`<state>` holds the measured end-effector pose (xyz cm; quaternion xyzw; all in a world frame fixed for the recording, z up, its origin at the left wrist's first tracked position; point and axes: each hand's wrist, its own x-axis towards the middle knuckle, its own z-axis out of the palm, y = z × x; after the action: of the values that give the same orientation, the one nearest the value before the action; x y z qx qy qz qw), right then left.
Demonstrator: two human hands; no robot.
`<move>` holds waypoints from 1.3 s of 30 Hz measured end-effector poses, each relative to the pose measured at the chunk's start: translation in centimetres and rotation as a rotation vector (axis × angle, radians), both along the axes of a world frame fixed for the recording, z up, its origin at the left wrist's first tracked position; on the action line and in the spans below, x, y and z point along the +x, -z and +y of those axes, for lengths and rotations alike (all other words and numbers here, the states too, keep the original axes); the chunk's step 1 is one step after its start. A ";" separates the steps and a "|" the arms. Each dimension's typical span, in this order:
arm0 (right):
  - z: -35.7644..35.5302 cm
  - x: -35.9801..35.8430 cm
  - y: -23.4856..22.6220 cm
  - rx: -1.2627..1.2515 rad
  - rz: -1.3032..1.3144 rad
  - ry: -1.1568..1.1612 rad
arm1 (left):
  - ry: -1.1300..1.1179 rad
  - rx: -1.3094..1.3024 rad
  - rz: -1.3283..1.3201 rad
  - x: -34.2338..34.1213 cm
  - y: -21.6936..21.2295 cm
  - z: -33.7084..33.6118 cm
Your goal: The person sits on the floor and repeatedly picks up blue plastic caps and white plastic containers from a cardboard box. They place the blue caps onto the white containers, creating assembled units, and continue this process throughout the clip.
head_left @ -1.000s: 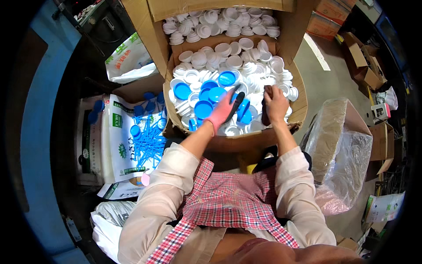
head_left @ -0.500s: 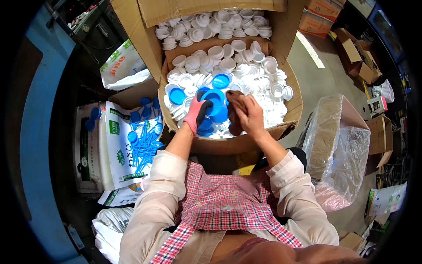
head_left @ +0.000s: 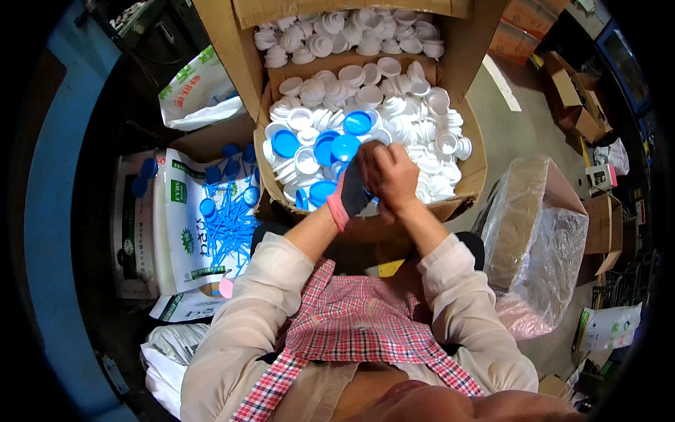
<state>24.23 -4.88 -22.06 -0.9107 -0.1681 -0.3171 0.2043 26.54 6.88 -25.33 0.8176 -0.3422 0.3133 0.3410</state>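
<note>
My left hand (head_left: 353, 188), in a dark glove with a pink cuff, meets my right hand (head_left: 395, 177) over the front edge of an open carton (head_left: 453, 208). The bare fingers of my right hand are curled in against the left one. Deep shadow lies between the hands, so whatever they grip is hidden. My left fingertips cannot be seen behind the right hand. Just beyond them, blue round caps (head_left: 344, 148) lie on a heap of white plastic caps (head_left: 404, 130). Another blue cap (head_left: 322, 191) rests close to my left wrist.
On the left, blue long-stemmed pieces (head_left: 228, 228) lie on a printed white sack (head_left: 184, 264). A plastic-lined carton (head_left: 524, 211) stands at right on the floor. The tall carton flap (head_left: 485, 42) rises behind the heap. Smaller boxes (head_left: 573, 88) sit farther right.
My left hand has let go of the blue cap, which now lies on the heap, and has moved right to meet my right hand. The view has shifted slightly.
</note>
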 end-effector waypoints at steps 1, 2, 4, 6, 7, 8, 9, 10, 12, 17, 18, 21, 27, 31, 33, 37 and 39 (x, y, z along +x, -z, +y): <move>-1.2 0.8 0.2 -0.012 -0.009 0.086 | 0.399 -0.406 0.609 -0.2 0.3 0.9; -2.7 2.1 0.4 -0.021 -0.029 0.167 | 0.586 -1.023 1.130 -0.4 0.6 1.9; -7.8 3.9 2.8 0.085 0.106 0.351 | 0.323 -0.717 1.055 2.1 0.2 6.7; -8.2 3.3 1.0 0.164 0.103 0.337 | -0.086 -0.164 1.031 4.5 2.0 12.1; -8.2 2.9 1.1 0.239 0.127 0.314 | -0.416 0.135 0.894 4.2 1.3 11.5; -8.3 2.4 1.7 0.262 0.175 0.293 | -0.662 0.439 0.695 3.2 0.8 10.4; -7.9 2.3 1.7 0.343 0.228 0.244 | -0.568 0.334 0.637 3.6 1.1 9.7; -7.0 2.1 1.8 0.432 0.288 0.193 | -0.478 0.238 0.581 4.1 1.7 9.3; -6.2 1.9 1.9 0.512 0.336 0.147 | -0.301 0.273 0.718 5.5 1.8 6.5; -6.0 2.2 1.1 0.503 0.337 0.093 | -0.300 0.626 0.911 8.2 4.8 3.3; -6.6 1.9 1.4 0.523 0.324 0.097 | -0.271 0.674 0.933 8.3 3.9 3.0; -7.0 2.3 0.4 0.594 0.344 0.097 | -0.259 0.665 0.927 8.3 3.1 3.5; -5.8 2.6 2.0 0.696 0.291 -0.147 | 0.002 0.094 0.565 4.7 0.0 0.6; -4.1 1.6 2.2 0.600 0.372 -0.190 | 0.141 0.080 0.518 1.8 -2.0 -0.3; -4.6 1.5 1.7 0.541 0.365 -0.184 | 0.160 0.104 0.566 2.0 -2.7 -0.1; -7.2 2.5 0.0 0.569 0.262 -0.071 | 0.105 0.209 0.586 1.7 -4.4 0.4; -10.4 3.5 -0.4 0.560 0.218 0.081 | -0.034 0.329 0.635 2.6 -3.4 2.3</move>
<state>27.68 -15.25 -21.62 -0.8536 -0.0151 -0.2596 0.4514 29.14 9.21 -21.97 0.9237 -0.2514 -0.0099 0.2890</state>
